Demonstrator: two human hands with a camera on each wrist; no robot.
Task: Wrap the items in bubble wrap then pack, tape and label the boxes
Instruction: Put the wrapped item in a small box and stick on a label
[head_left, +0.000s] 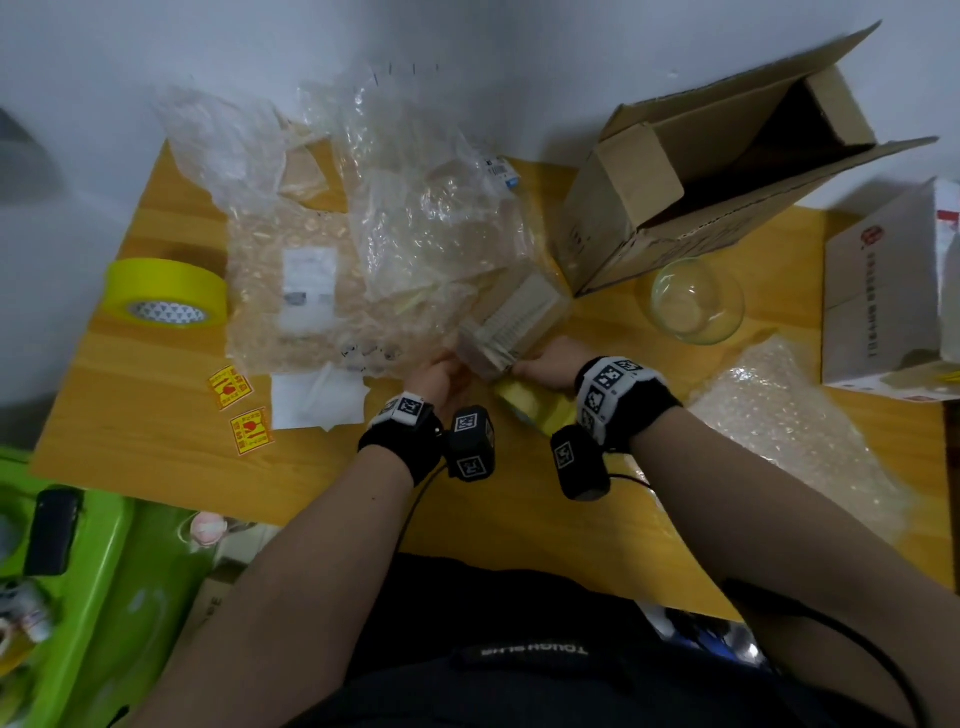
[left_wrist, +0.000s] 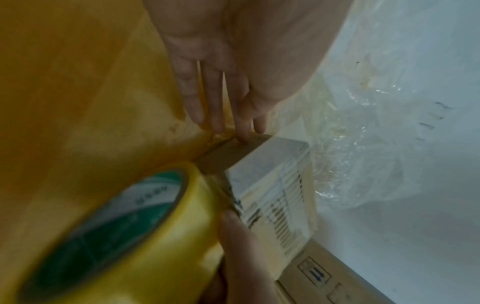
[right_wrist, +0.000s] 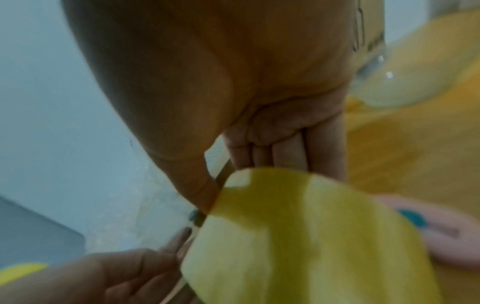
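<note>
A small cardboard box with a printed white label lies on the wooden table at the centre, partly on bubble wrap. My left hand touches its brown near end with straight fingers. My right hand grips a yellow roll of packing tape held against the box. In the left wrist view the roll sits right at the box's corner, and the right thumb presses on the label's edge. In the right wrist view the roll hides the right fingertips.
A bigger yellow tape roll stands at the left, with red-and-yellow stickers and a white paper near it. An open carton, a glass bowl, a white box and more bubble wrap fill the right side.
</note>
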